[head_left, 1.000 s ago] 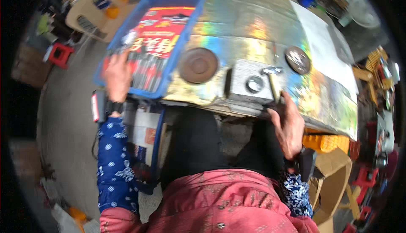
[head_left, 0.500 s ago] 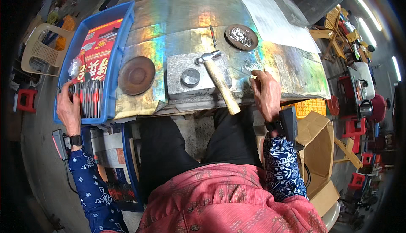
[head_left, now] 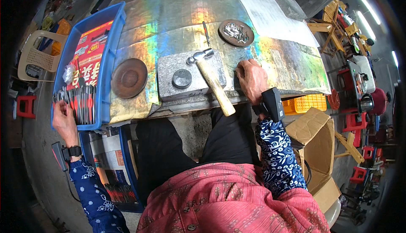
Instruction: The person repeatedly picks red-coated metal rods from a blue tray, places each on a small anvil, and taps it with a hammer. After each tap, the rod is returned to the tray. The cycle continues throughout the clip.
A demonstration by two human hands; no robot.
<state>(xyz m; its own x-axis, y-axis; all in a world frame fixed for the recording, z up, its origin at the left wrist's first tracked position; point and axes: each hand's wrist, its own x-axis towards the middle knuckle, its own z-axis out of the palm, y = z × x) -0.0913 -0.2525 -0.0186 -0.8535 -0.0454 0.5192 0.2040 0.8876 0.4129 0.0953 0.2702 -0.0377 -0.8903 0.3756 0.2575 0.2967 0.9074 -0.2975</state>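
Observation:
My left hand is at the near left corner of a blue tray, fingers bent and slightly apart. It touches the row of slim black and red tools standing there; none is clearly in its grip. My right hand rests on the table at the right, fingertips bunched and pointing down. Whatever they hold is hidden. Small shiny slivers lie just beyond them. Left of this hand, a ball-peen hammer lies across a grey stone block, beside a round dark metal disc.
A brown dish holds many small metal pieces. Another brown dish stands by the tray. One slim black and red tool lies beyond the hammer. White sheeting covers the far right. Below the table's edge stands an open cardboard box.
My right hand has moved left and its fingers have drawn together over the slivers. My left hand has shifted slightly toward me along the tools. The whole view has shifted a little.

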